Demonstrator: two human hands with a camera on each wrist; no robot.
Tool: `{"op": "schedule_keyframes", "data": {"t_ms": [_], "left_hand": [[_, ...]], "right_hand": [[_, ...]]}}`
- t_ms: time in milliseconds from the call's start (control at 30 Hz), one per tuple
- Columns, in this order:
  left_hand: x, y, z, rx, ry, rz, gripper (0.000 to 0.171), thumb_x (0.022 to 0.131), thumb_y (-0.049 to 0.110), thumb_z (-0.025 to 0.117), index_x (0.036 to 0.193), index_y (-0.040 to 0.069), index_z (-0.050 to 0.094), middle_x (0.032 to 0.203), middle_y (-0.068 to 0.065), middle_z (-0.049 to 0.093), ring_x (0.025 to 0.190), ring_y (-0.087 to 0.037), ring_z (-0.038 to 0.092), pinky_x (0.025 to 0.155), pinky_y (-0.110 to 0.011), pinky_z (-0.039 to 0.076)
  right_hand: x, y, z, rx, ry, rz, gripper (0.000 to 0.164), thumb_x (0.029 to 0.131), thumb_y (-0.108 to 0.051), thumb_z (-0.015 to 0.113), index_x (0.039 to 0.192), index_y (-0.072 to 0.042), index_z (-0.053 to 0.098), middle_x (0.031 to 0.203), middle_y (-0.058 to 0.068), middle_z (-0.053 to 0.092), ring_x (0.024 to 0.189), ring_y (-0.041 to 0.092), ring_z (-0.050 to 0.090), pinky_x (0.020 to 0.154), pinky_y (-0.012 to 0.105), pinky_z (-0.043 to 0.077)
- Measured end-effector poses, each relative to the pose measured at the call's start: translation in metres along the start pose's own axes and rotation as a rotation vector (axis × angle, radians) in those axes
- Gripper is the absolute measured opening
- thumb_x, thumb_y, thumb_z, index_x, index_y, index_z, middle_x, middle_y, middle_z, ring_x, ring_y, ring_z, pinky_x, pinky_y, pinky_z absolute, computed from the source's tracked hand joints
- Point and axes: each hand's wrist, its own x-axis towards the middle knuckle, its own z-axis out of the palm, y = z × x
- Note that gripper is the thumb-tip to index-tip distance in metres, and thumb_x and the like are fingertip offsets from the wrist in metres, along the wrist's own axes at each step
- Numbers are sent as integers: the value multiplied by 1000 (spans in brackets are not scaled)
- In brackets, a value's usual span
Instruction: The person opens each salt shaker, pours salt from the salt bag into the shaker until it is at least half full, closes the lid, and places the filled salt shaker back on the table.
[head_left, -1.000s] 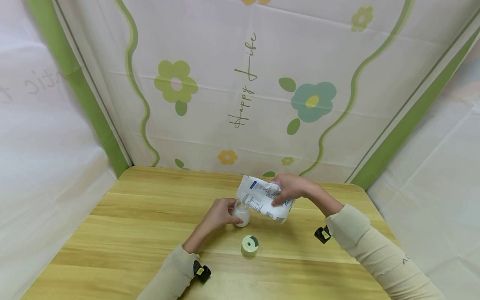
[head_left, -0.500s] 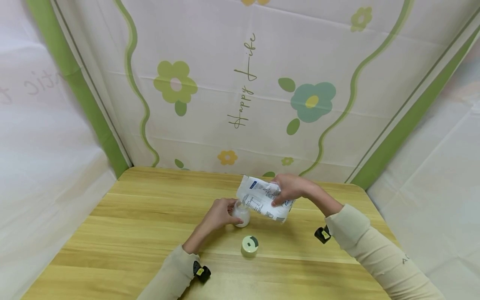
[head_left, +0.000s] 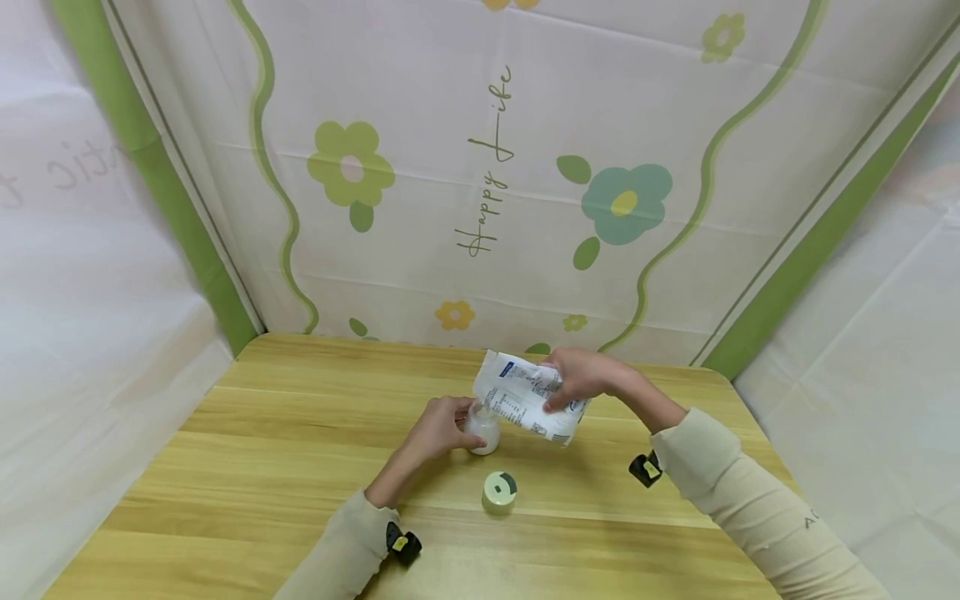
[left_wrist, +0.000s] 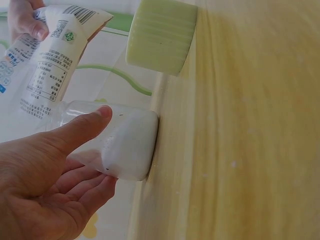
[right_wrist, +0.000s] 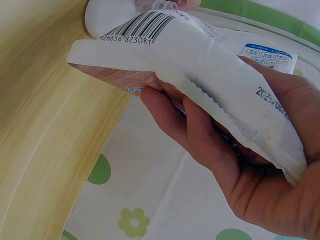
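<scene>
My left hand (head_left: 437, 429) holds a small clear jar (head_left: 483, 435) upright on the table, thumb on one side and fingers on the other. White contents fill the jar's lower part (left_wrist: 131, 142) in the left wrist view. Over its mouth my right hand (head_left: 583, 375) grips a white printed packet (head_left: 528, 400), tilted so that its narrow end meets the jar's opening. In the right wrist view, the packet (right_wrist: 215, 75) shows a barcode and date stamp, with my fingers (right_wrist: 207, 135) curled beneath it. A pale green ribbed lid (head_left: 498, 493) lies nearer me than the jar.
The wooden table (head_left: 300, 467) reaches back to a hanging curtain (head_left: 420, 275) with flowers and lettering. More white cloth hangs along both sides. A black wrist camera (head_left: 405, 546) sits at the left sleeve and another camera (head_left: 645, 469) at the right.
</scene>
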Motion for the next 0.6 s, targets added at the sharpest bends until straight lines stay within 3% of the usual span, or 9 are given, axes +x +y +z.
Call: {"op": "schedule_keyframes", "data": {"t_ms": [600], "left_hand": [[-1,1,0,7,3,4,61,74,14,89,127,-4,64,121,-18,70,110,-29,69,93,-40,58]], "right_hand": [[-1,0,-1,-13,4,-5,23,77,-8,81,97,-7,70,85,3,73,68,12,69,62,26,59]]}}
